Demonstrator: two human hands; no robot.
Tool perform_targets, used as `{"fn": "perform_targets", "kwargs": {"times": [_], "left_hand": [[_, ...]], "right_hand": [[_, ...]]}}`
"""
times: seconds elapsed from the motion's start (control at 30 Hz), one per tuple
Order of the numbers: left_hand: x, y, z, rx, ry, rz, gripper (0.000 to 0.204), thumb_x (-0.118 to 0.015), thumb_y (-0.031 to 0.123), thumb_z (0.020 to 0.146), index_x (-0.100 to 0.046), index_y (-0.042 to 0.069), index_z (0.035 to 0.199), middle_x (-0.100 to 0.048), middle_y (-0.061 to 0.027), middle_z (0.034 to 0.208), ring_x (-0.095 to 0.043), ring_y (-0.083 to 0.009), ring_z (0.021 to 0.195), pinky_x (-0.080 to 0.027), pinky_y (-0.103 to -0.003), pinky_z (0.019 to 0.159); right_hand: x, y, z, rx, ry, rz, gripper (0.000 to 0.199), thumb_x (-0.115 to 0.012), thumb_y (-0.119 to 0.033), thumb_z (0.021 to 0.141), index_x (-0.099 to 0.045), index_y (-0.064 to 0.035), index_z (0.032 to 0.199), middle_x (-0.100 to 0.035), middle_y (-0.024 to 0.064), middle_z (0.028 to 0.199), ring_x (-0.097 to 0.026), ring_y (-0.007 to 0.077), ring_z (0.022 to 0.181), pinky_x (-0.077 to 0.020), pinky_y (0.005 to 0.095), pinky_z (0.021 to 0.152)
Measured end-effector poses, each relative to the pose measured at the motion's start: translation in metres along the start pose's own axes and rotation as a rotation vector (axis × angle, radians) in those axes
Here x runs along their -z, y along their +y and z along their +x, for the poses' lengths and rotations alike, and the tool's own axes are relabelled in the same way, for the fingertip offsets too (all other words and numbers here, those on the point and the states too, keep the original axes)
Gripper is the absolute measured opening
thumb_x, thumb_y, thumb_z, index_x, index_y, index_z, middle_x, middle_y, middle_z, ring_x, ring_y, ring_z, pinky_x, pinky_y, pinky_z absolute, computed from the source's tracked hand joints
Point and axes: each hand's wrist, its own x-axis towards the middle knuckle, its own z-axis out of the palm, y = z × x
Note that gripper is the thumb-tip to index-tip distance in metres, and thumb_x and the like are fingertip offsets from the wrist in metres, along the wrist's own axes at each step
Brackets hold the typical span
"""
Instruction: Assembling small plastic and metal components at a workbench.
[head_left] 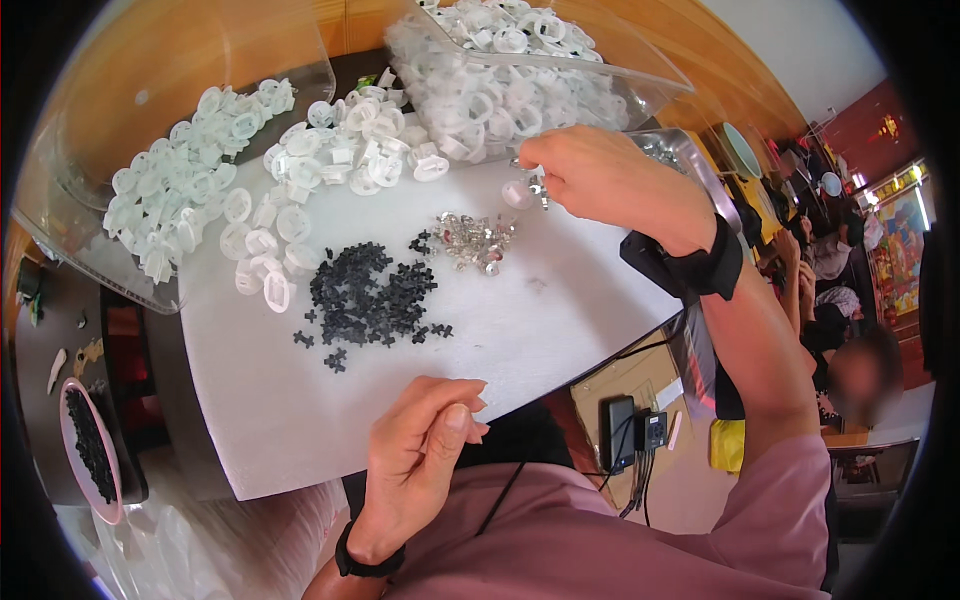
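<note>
My left hand (418, 455) is over the near edge of the white board (560, 330), its fingers curled in and the thumb pressed against them. Whatever those fingers may hold is hidden. Toward the far right, my right hand (610, 185) bends its fingers down beside a few small shiny metal pieces (541, 190) and one round white plastic part (517, 195). Its fingertips are partly hidden, so a held piece cannot be made out. Between the hands are a heap of black cross-shaped pieces (365, 295) and a smaller pile of shiny metal pieces (475, 243).
White plastic parts (360, 140) spread across the board's far side. Clear bins with more parts (510, 90) stand behind; another transparent bin (75, 235) lies left. A pink bowl (68, 440) holds black pieces. Black devices with cables (630, 435) sit below right. People (835, 260) are at the far right.
</note>
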Motion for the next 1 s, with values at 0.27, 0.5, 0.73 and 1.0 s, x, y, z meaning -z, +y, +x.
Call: {"fn": "perform_targets", "kwargs": {"times": [0.27,0.5,0.73,1.0], "left_hand": [[0.0,-0.002,0.001,-0.04,0.017,0.056,0.022,-0.048,0.012,0.099,-0.061,-0.002,0.111,-0.057,-0.008,0.093,-0.058,-0.0104,0.072,-0.053,-0.025,0.069],[-0.004,-0.002,0.0,-0.054,0.034,0.09,0.023,-0.048,0.014,0.1,-0.061,-0.002,0.11,-0.057,-0.0078,0.092,-0.058,-0.0098,0.071,-0.052,-0.024,0.066],[-0.006,-0.003,-0.002,-0.026,0.068,0.082,0.025,-0.047,0.016,0.1,-0.061,-0.002,0.11,-0.057,-0.007,0.092,-0.057,-0.0096,0.071,-0.048,-0.022,0.059],[-0.01,-0.002,-0.002,-0.021,0.094,0.063,0.027,-0.047,0.018,0.1,-0.06,-0.003,0.111,-0.057,-0.0066,0.091,-0.057,-0.0093,0.07,-0.049,-0.022,0.058]], "right_hand": [[-0.021,0.004,-0.006,0.144,0.171,0.09,0.016,-0.054,-0.013,0.085,-0.059,-0.0011,0.093,-0.059,0.0155,0.08,-0.058,0.034,0.085,-0.0444,0.0428,0.07],[-0.022,-0.008,0.004,0.008,0.182,-0.009,0.023,-0.055,-0.022,0.087,-0.061,0.0005,0.084,-0.063,0.018,0.082,-0.061,0.0377,0.082,-0.0472,0.0479,0.07],[-0.042,-0.004,0.014,-0.029,0.201,0.067,0.025,-0.057,-0.023,0.086,-0.063,0.0007,0.086,-0.065,0.0187,0.083,-0.062,0.0373,0.084,-0.0485,0.0467,0.07],[-0.042,-0.012,0.012,0.012,0.263,0.015,0.021,-0.058,-0.019,0.082,-0.065,0.0005,0.079,-0.065,0.0181,0.079,-0.063,0.0371,0.079,-0.0493,0.0462,0.068]]}}
